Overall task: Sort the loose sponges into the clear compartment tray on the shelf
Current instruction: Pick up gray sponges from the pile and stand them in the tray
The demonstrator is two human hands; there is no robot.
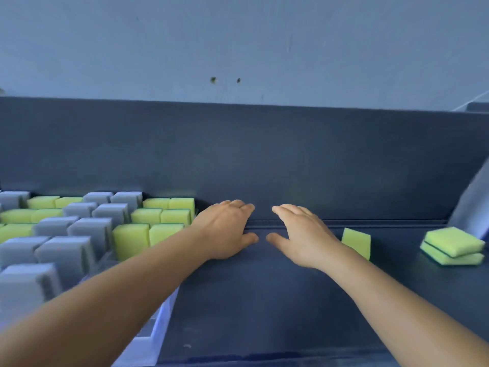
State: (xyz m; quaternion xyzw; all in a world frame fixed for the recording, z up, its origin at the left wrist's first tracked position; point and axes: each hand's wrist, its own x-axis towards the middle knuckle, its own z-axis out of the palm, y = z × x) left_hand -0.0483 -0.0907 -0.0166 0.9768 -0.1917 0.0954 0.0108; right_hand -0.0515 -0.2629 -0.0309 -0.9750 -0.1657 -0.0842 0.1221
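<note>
Head view. Both forearms reach forward over a dark shelf (264, 300). The left hand (227, 229) lies palm down on the shelf surface, fingers straight and together, thumb out to the side; it holds nothing. The right hand (299, 234) lies the same way just beside it, fingers extended and lightly spread, thumb pointing toward the left thumb; it also holds nothing. The two hands are near each other but apart, fingertips close to the dark back panel (264, 154) of the shelf.

The clear compartment tray (148, 340) sits at the left end of the shelf, its near right corner showing pale and translucent below the left forearm. It is filled with upright sponges in rows: grey sponges (66, 250) in the left and middle columns, yellow-green sponges (131, 239) in the right column and in a further-left column. The left wrist is just beside the tray's right edge.

Loose sponges lie to the right. One yellow-green sponge (357, 242) stands on edge directly behind the right wrist, partly hidden by it. Well apart, near the right edge, two yellow-green sponges are stacked flat (453, 246), dark scouring layers visible at their edges.

A pale blue wall (238, 43) rises behind the shelf. The left part of the frame is motion-blurred.
</note>
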